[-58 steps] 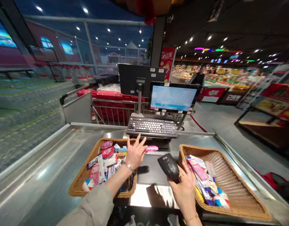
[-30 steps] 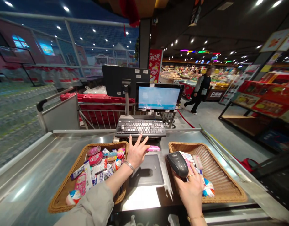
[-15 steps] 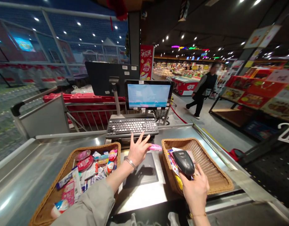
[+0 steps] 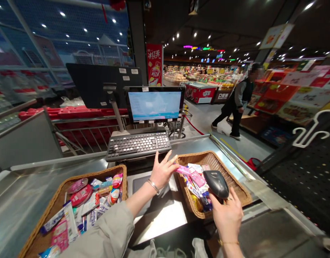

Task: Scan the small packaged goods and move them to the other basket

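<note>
My left hand pinches a small pink packet over the left edge of the right wicker basket. My right hand grips a black handheld barcode scanner, which hangs above the same basket. Below the scanner, colourful sweet packets lie in the left part of that basket. To the left, another wicker basket holds several wrapped sweets, a round red-pink container and egg-shaped sweets. The scanner's handle is mostly hidden by my right hand.
A black keyboard and a lit monitor stand behind the baskets on the metal counter. A person walks in the aisle at the right. White hooks stick out at the far right.
My left hand has carried the pink packet rightward to the right basket's edge. The view has turned somewhat to the right, and the walking person has moved on toward the red shelves.
</note>
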`<state>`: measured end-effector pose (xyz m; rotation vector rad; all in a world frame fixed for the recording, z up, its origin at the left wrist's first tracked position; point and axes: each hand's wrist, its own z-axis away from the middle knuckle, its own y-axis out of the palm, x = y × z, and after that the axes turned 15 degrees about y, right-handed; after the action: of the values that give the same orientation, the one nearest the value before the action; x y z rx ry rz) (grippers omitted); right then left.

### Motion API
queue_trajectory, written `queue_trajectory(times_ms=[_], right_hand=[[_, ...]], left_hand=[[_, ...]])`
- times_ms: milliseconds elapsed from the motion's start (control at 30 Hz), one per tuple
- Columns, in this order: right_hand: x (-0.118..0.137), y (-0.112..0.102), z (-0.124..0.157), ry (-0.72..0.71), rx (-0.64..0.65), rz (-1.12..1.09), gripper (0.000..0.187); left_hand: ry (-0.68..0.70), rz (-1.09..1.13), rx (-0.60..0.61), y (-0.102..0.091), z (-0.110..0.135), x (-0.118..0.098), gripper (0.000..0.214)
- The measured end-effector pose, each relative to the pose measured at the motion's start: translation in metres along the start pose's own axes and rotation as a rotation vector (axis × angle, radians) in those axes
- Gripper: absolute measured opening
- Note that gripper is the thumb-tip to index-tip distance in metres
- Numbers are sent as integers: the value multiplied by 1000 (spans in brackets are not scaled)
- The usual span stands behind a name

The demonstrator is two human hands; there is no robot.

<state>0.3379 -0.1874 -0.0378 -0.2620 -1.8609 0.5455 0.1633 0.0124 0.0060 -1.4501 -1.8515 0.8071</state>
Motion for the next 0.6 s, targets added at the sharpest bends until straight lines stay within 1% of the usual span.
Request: queue_trajectory(times_ms=[133, 200, 267, 333, 400, 500, 600], right_hand=[[-1, -6, -4, 87, -23, 31, 43], [-3, -8, -6, 124, -40, 31, 42], [-5, -10, -6, 144, -49, 30, 42], [-7, -11, -6, 141, -53, 24, 41], [-7, -11, -6, 132, -47, 21, 41], [-3, -11, -4, 147, -30, 23, 43], [5, -8, -1, 153, 16, 24, 48]], left_hand=[[33, 32, 7, 18, -14, -12, 27], [31, 50, 56, 24, -20, -19, 35], [15, 77, 116, 26, -25, -25, 48], [-11, 102, 148, 25, -26, -27, 54], [-39, 112, 149, 20, -23, -25, 52], [-81, 101, 144, 10, -14, -17, 49], [-134, 86, 133, 0, -2, -11, 49]])
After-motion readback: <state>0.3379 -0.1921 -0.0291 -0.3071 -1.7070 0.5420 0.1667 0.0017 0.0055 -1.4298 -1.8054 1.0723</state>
